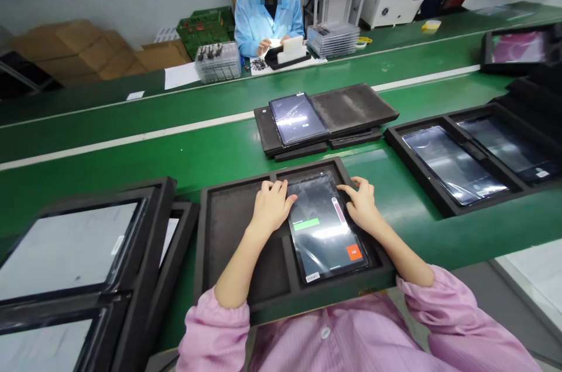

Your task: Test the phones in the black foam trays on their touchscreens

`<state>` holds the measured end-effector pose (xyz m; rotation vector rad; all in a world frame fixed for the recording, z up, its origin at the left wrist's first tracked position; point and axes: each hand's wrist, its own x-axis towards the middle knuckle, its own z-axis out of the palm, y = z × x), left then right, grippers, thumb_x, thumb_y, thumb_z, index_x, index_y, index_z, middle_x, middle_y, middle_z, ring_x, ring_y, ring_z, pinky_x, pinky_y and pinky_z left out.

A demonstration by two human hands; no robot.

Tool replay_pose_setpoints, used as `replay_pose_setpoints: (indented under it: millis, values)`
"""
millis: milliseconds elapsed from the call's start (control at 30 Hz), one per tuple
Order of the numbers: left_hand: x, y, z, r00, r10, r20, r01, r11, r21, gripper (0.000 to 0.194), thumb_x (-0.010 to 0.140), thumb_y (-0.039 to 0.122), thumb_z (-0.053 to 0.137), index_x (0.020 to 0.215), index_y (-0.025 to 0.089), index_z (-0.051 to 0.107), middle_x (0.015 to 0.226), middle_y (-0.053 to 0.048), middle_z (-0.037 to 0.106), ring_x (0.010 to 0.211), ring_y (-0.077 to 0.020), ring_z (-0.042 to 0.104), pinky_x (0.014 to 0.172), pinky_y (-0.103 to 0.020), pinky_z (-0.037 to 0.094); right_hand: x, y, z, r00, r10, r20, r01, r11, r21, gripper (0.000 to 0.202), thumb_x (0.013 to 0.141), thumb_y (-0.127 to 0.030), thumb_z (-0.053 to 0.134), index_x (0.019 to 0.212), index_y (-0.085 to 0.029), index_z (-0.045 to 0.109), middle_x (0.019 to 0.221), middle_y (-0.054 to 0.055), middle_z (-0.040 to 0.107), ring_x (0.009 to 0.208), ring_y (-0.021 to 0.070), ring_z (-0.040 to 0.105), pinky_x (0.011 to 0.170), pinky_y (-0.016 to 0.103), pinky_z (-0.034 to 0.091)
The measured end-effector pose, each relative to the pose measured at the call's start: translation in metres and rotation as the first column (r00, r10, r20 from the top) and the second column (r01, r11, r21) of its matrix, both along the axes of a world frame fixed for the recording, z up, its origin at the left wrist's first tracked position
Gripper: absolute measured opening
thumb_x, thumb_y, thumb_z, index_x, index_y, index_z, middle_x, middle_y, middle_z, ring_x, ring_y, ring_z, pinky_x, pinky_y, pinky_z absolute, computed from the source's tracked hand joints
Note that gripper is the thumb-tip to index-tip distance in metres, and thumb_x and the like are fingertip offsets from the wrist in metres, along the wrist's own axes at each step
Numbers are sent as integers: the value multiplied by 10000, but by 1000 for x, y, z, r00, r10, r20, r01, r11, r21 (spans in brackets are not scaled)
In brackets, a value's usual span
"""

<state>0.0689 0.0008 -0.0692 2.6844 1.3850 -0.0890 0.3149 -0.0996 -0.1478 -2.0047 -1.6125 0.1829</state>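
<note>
A tablet (pixel 327 237) with a lit screen lies in the right compartment of a black foam tray (pixel 246 301). The screen shows a green bar, an orange-red square and a slim slider near its right edge. My left hand (pixel 272 206) is at the tablet's upper left edge, fingers bent together and thumb over the border. At the upper right edge is my right hand (pixel 362 203), its index finger reaching to the tablet's side and the other fingers curled. Between them my hands hold the tablet by its sides. The tray's left compartment shows bare foam.
To the left, stacked foam trays (pixel 164 196) hold tablets with pale screens (pixel 70 249). Another tray (pixel 443 199) with two dark tablets stands at right. Ahead, a tablet (pixel 298 118) rests on black foam (pixel 360 102). Across the green bench (pixel 132 161) sits a co-worker (pixel 267 20) in blue.
</note>
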Motion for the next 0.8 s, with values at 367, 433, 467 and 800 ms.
replay_pose_setpoints:
  millis: [367,433,467,800]
  values:
    - [-1,-1,-3,1000,-10,-4,10,1000,23,530,1076,420,415,1490,100,499,1412,-144,600,1203,-317,481,957,-436,515,-1,-2,0,1000,13,-26,-12,1000,27,589,716,-26,451,1198,-228,722,1320,147,428,1160,338,445,1019,589,460]
    - [-1,0,-2,1000,-16,-15,16,1000,24,531,1075,409,414,1494,94,494,1417,-143,598,1199,-318,481,957,-432,514,-3,-3,1,1000,17,-26,-16,999,45,600,714,-21,448,1217,-220,707,1312,150,440,1169,338,444,1024,587,457]
    - [-2,0,-2,1000,-22,-14,22,999,30,525,1074,399,413,1491,92,498,1412,-143,602,1194,-317,484,955,-431,515,-3,-3,2,999,19,-27,-18,998,58,607,714,-20,447,1231,-215,697,1309,152,446,1173,336,444,1028,581,455]
    - [-7,6,1,997,-80,18,79,996,50,639,934,151,443,1571,130,392,1373,-138,627,1181,-311,510,984,-431,516,-6,-5,29,971,220,-95,-192,951,241,373,925,-111,371,1127,-198,673,1112,121,641,1094,271,576,977,435,476]
